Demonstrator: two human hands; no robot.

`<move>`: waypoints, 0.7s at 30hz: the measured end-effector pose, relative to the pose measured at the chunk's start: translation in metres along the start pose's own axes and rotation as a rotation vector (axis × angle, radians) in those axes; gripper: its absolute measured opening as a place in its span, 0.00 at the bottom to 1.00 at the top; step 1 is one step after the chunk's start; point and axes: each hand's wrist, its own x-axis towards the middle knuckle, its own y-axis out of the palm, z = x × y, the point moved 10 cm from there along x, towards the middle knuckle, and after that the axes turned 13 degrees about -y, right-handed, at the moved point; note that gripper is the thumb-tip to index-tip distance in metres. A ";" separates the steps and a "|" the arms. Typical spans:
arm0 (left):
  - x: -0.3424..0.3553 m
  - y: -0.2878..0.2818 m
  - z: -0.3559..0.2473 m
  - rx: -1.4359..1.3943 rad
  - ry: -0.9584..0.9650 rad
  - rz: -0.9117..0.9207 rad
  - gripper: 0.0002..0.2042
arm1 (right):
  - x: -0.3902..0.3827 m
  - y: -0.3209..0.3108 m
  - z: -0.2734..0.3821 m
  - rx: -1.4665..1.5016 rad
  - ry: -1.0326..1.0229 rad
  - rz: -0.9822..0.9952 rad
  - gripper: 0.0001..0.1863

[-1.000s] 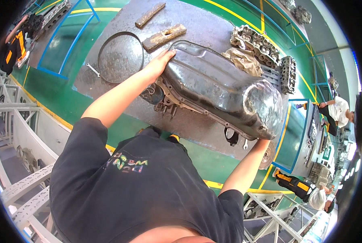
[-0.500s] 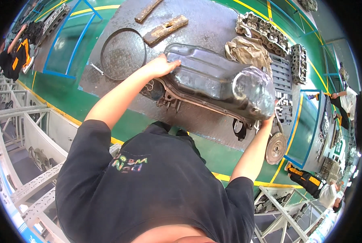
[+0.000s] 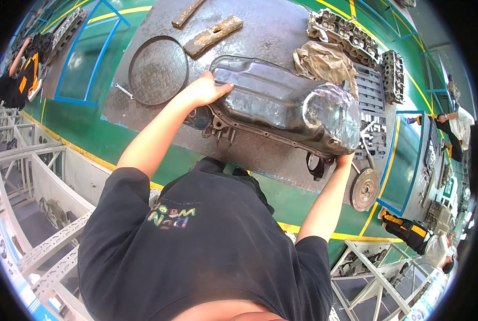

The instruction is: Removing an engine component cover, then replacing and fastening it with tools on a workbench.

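Note:
My left hand [image 3: 207, 91] grips the upper left end of a black metal oil pan [image 3: 271, 101], thumb along its top surface. My right hand [image 3: 344, 160] grips the lower right end, its fingers mostly hidden under the rounded sump. Beneath the pan a bolted flange and engine parts [image 3: 223, 131] show along its near edge, with a dark ring-shaped piece [image 3: 315, 166] below its right part. Whether the pan rests on these parts or is held just above them, I cannot tell.
A metal plate holds a toothed belt [image 3: 154, 37], wrench [image 3: 124, 91], wooden blocks [image 3: 207, 37], crumpled cloth [image 3: 322, 59], cylinder heads [image 3: 340, 33], tool case [image 3: 367, 85] and round disc [image 3: 365, 190]. White racks [image 3: 38, 251] flank me; co-workers [image 3: 17, 85] are at both sides.
Since a second ago the right end of the pan and my right hand have risen in the view, away from me. Both hands keep their grip.

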 end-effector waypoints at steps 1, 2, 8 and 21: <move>0.000 0.000 0.002 -0.005 -0.004 -0.003 0.47 | -0.002 0.003 0.000 0.017 0.013 -0.002 0.35; 0.001 0.000 0.005 -0.011 -0.009 -0.005 0.46 | -0.001 0.007 0.001 0.031 0.022 -0.003 0.35; 0.011 -0.003 -0.009 0.039 0.058 -0.032 0.48 | -0.001 0.003 0.017 0.100 0.100 -0.051 0.37; 0.015 0.004 -0.009 -0.071 0.182 -0.004 0.41 | -0.029 0.024 0.091 0.459 0.260 -0.101 0.30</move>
